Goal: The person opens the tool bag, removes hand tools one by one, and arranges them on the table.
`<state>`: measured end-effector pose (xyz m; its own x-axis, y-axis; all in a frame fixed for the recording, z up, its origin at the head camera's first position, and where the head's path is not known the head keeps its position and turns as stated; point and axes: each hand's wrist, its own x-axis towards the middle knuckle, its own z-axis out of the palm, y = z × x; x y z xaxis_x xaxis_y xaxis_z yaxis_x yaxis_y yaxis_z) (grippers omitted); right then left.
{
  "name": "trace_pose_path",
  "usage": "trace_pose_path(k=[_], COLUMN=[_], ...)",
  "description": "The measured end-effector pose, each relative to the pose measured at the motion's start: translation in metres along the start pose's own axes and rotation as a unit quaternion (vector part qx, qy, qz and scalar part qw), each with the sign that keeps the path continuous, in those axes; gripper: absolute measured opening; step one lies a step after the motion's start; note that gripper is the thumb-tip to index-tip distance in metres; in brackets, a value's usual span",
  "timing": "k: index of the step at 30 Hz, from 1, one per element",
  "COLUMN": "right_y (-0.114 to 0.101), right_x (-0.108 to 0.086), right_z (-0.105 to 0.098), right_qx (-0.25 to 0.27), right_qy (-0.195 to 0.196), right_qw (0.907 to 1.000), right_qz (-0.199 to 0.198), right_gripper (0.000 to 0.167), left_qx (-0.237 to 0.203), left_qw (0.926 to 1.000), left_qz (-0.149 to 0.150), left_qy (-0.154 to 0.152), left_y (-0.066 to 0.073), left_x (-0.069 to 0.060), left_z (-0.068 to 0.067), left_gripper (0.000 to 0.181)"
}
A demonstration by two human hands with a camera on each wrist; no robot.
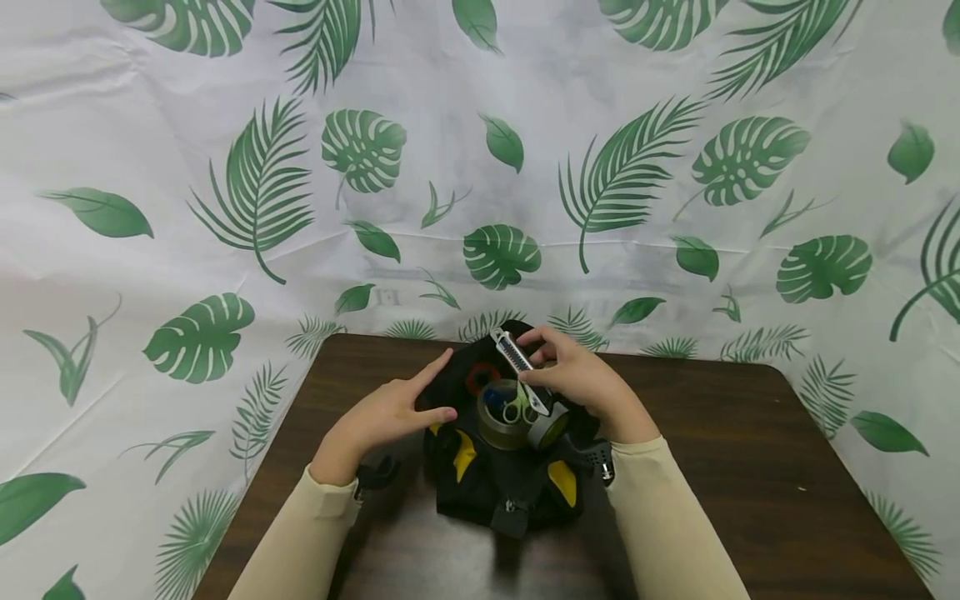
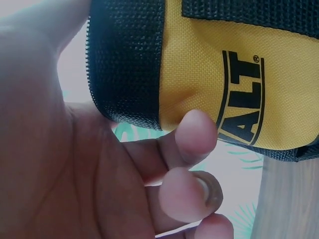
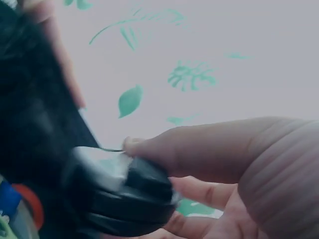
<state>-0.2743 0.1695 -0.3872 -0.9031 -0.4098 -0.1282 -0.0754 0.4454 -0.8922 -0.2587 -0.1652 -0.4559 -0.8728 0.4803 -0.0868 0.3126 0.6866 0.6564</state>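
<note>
A black bag (image 1: 480,493) with yellow patches stands on the table; its yellow side with black lettering (image 2: 244,97) fills much of the left wrist view. Beside it is my left hand (image 1: 381,417), thumb spread across the near left side and the other fingers loosely bent by the fabric. Over the bag's right part, my right hand (image 1: 581,377) pinches a long silver-and-black tool (image 1: 516,358) between thumb and fingers. Below that tool are a tape roll (image 1: 498,435), scissors (image 1: 512,412) and a blue item (image 1: 493,397). The held tool (image 3: 132,201) looks blurred in the right wrist view.
The dark wooden table (image 1: 720,450) extends to both sides of the bag. A second, pale-edged roll (image 1: 550,427) sits to the right of the tape roll. Behind the table hangs a white cloth (image 1: 420,75) printed with green leaves.
</note>
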Motion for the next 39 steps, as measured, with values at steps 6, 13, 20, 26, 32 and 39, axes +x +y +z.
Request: trace_pose_path(k=[6,13,20,26,32,39], right_y=[-0.011,-0.002,0.016,0.033,0.059,0.099], right_x=[-0.022,-0.05,-0.072,-0.089,-0.09,-0.086], right_z=[-0.015,-0.035,-0.046,-0.048,-0.046,-0.05], right_qx=[0.044,0.082,0.13,0.153,0.178,0.084], right_qy=[0.033,0.058,0.062,0.159,0.268,0.345], right_qw=[0.9983,0.9944,0.987,0.9721,0.9434,0.9349], right_qz=[-0.017,-0.032,-0.07,-0.081,-0.079,0.005], right_gripper=[0.049,0.044,0.063,0.063,0.053,0.053], left_qx=[0.0,0.0,-0.001,-0.007,-0.004,-0.005], left_qw=[1.0,1.0,1.0,0.9999,1.0,0.9999], left_qz=[-0.003,-0.002,-0.005,-0.007,-0.008,-0.009], left_qy=[0.002,-0.001,0.003,-0.004,0.002,-0.004], left_y=[-0.001,-0.001,-0.002,-0.002,-0.002,-0.003], left_x=[0.0,0.002,0.001,0.001,0.001,0.001], left_z=[0.0,0.0,0.0,0.003,0.003,0.002], left_gripper=[0.095,0.096,0.096,0.096,0.096,0.095])
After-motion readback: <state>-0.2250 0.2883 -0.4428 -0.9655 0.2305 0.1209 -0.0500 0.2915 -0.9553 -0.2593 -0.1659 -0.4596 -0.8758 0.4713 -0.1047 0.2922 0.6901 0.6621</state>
